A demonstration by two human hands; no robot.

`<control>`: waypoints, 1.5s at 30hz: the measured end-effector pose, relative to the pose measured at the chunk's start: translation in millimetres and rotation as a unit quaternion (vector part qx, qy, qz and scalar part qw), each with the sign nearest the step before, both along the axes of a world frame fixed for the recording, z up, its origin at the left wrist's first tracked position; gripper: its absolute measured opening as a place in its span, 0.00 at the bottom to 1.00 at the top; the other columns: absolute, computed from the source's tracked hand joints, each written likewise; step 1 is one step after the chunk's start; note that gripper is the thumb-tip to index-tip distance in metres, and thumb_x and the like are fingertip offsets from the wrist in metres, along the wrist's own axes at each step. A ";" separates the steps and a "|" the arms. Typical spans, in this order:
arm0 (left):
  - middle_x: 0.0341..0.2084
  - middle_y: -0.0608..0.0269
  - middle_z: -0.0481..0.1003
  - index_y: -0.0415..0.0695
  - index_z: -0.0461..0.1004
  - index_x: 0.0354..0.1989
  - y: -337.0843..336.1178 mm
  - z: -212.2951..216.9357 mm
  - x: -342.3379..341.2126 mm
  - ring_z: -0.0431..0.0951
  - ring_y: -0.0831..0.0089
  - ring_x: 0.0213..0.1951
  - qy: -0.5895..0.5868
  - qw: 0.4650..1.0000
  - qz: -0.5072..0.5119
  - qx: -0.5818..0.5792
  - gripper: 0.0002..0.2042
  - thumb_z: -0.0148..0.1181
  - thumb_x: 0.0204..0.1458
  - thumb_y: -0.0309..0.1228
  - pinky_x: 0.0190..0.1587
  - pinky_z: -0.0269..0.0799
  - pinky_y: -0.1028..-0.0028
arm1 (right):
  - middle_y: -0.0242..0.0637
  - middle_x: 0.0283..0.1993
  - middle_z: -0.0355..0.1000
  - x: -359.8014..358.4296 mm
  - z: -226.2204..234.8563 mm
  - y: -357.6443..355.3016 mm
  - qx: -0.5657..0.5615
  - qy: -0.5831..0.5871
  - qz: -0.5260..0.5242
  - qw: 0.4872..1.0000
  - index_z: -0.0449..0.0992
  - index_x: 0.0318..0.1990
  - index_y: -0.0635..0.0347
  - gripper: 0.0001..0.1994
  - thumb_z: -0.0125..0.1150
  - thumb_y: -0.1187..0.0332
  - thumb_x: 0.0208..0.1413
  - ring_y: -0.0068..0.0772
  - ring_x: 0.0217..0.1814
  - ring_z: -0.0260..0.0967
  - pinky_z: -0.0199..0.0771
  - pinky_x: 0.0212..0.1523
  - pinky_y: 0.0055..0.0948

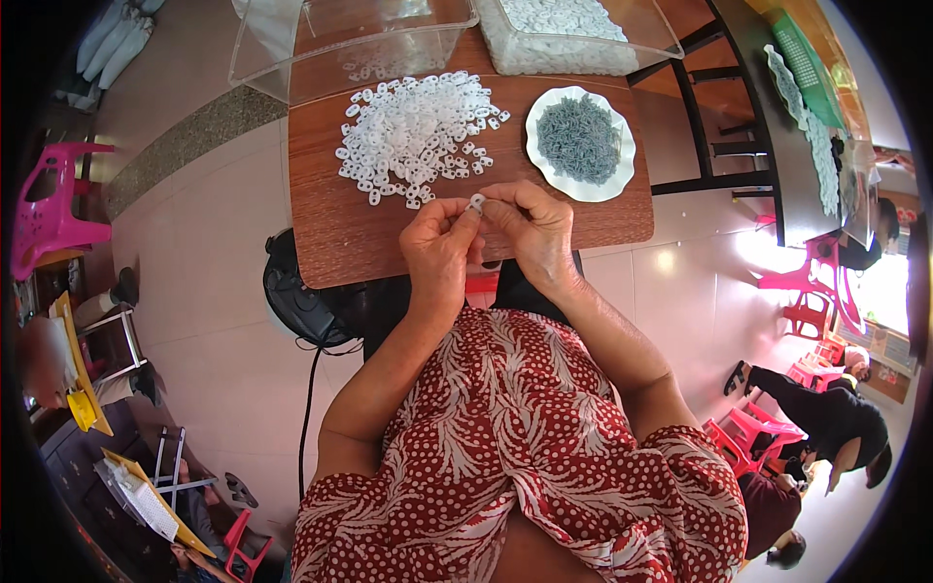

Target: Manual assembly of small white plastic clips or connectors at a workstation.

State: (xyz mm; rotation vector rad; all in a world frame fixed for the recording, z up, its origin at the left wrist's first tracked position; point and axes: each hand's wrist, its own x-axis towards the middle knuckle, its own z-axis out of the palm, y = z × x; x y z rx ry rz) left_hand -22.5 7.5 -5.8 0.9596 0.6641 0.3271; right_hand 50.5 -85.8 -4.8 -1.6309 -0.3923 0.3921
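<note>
My left hand (437, 255) and my right hand (537, 233) meet over the near edge of the brown table (330, 243). Between their fingertips they pinch one small white plastic piece (476, 201) with holes in it. Just beyond my fingers spreads a loose heap of similar white plastic pieces (416, 131). To the right stands a white scalloped dish (622, 173), filled with small grey-green slender parts (577, 139). Whether one of those slender parts is also in my fingers is too small to tell.
At the table's far side are a clear plastic bin (355, 80) and another bin (564, 66) full of white pieces. A black bag (296, 287) lies left of my legs. A dark table (792, 146) stands at right. Pink chairs and other people are around the room.
</note>
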 end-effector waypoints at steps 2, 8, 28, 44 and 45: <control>0.21 0.69 0.72 0.38 0.73 0.32 0.4 -1.1 -0.5 0.66 0.87 0.18 -0.006 1.000 -0.005 0.001 0.03 0.56 0.52 0.24 0.19 0.63 0.87 | 0.36 0.29 0.73 -0.3 3.4 -1.4 -0.002 0.004 0.005 1.000 0.76 0.34 0.67 0.05 0.57 0.80 0.48 0.21 0.30 0.70 0.71 0.32 0.21; 0.23 0.67 0.74 0.37 0.73 0.41 1.5 -4.0 -0.8 0.69 0.86 0.21 -0.009 0.998 -0.023 0.053 0.08 0.54 0.53 0.22 0.22 0.67 0.86 | 0.37 0.30 0.73 1.9 6.7 -4.3 -0.022 -0.002 0.023 1.000 0.76 0.34 0.67 0.06 0.57 0.81 0.48 0.23 0.31 0.71 0.71 0.32 0.21; 0.29 0.66 0.74 0.34 0.72 0.45 0.0 3.7 1.9 0.70 0.86 0.25 -0.019 1.000 -0.015 0.017 0.12 0.51 0.53 0.20 0.27 0.69 0.85 | 0.33 0.32 0.67 3.7 8.3 -12.8 -0.102 -0.164 0.084 0.978 0.73 0.43 0.64 0.17 0.63 0.81 0.42 0.22 0.27 0.65 0.68 0.27 0.21; 0.35 0.66 0.74 0.34 0.72 0.44 -3.8 6.4 14.7 0.70 0.84 0.35 -0.084 0.990 -0.065 0.098 0.11 0.53 0.53 0.20 0.39 0.67 0.84 | 0.39 0.34 0.70 12.3 14.6 -22.5 -0.074 -0.306 0.013 0.949 0.74 0.40 0.63 0.17 0.63 0.80 0.37 0.38 0.34 0.67 0.69 0.33 0.31; 0.35 0.66 0.74 0.34 0.72 0.44 -3.9 6.9 15.1 0.70 0.84 0.35 -0.085 0.989 -0.067 0.098 0.11 0.53 0.53 0.20 0.39 0.67 0.84 | 0.38 0.34 0.70 12.3 15.7 -23.6 -0.068 -0.286 0.008 0.956 0.75 0.40 0.62 0.16 0.63 0.80 0.38 0.36 0.34 0.67 0.69 0.32 0.30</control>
